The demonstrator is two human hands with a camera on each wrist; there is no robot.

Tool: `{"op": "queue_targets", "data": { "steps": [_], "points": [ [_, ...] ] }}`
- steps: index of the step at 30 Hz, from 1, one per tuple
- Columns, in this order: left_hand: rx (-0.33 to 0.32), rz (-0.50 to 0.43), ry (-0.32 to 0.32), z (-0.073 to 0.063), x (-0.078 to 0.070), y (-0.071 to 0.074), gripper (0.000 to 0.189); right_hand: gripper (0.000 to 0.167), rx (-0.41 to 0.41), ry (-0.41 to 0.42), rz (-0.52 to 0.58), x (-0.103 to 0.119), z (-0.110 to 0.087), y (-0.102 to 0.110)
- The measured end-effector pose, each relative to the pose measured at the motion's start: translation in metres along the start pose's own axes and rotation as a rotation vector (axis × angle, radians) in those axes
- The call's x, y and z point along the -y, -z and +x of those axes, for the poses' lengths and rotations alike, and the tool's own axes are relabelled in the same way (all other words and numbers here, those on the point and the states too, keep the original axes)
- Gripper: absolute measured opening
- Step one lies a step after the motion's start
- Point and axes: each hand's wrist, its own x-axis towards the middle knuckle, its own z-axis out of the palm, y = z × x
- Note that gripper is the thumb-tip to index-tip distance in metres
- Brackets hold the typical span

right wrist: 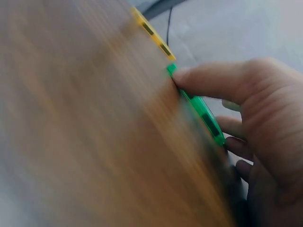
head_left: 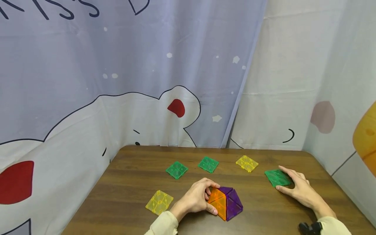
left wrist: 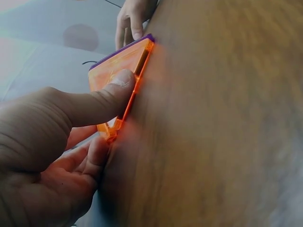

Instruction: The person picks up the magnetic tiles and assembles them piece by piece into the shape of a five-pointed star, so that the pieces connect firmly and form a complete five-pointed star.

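An orange and purple magnetic tile assembly lies on the table in front of me, its orange triangles [head_left: 218, 201] on the left and its purple triangles [head_left: 234, 203] on the right. My left hand [head_left: 196, 196] grips the orange side; in the left wrist view the thumb [left wrist: 120, 90] presses on its face, with fingers curled at the edge. At the right of the table, a green magnetic tile [head_left: 276, 178] lies between the thumb and fingers of my right hand [head_left: 301, 189]. The right wrist view shows that thumb and fingers at the green tile's edges [right wrist: 206, 118].
Two more green tiles [head_left: 177, 170] [head_left: 208, 164] lie toward the back of the wooden table [head_left: 123, 182]. One yellow tile [head_left: 247, 163] is at the back right, another yellow tile [head_left: 159, 202] left of my left hand. A printed curtain [head_left: 147, 65] hangs behind the table.
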Motion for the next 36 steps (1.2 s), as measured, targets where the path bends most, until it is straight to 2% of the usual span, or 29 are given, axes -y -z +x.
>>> {"op": "queue_targets", "data": {
  "steps": [5,13,18,22,29,32,36],
  "points": [
    [0.035,0.018,-0.002,0.001,0.003,0.003,0.083,0.093,0.007,0.015,-0.008,0.014,0.0,-0.009],
    [0.1,0.052,-0.012,0.003,-0.003,0.006,0.08,0.086,0.001,0.123,0.0,0.039,-0.001,-0.022],
    [0.134,0.075,0.006,0.005,-0.01,0.011,0.065,0.084,0.002,0.166,-0.013,0.057,0.0,-0.033],
    [0.096,0.086,0.018,0.013,-0.019,0.009,0.049,0.083,-0.001,0.179,-0.027,0.065,0.001,-0.039],
    [-0.029,0.048,0.031,0.041,-0.036,-0.01,0.04,0.104,0.062,0.23,0.027,0.065,0.0,-0.035],
    [-0.06,0.029,0.051,0.053,-0.04,-0.02,0.038,0.1,0.077,0.252,0.051,0.063,0.001,-0.035],
    [-0.083,0.028,0.079,0.066,-0.041,-0.029,0.037,0.088,0.051,0.287,0.083,0.063,0.004,-0.039]
  ]
}}
